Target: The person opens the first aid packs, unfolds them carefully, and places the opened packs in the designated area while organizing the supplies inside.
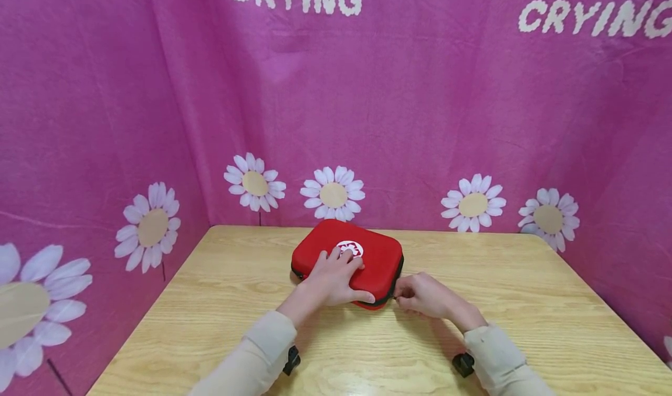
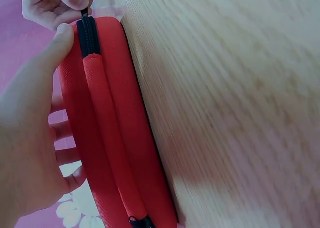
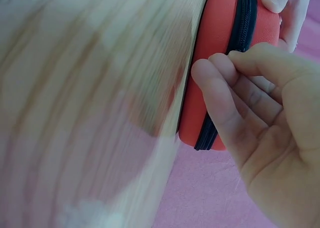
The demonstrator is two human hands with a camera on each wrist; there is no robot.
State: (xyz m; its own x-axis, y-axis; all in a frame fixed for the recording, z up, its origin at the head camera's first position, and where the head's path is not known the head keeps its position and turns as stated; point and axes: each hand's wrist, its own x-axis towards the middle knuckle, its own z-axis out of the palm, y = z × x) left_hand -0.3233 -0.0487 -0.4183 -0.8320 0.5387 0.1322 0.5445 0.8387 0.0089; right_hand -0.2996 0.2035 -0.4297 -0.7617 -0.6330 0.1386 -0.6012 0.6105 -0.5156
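A red hard-shell case with a white round emblem lies at an angle on the table, its lid closed. My left hand rests on the lid with fingers spread, the thumb pressing near the front edge. At the case's right front corner, my right hand pinches a zipper pull between thumb and forefinger. The black zipper runs round the side, and the right fingers hide part of it. Along the front, the left wrist view shows a red carry handle.
The wooden table meets a pink curtain printed with daisies and white letters at the back and sides. A dark wrist camera sits below the left cuff, another below the right one.
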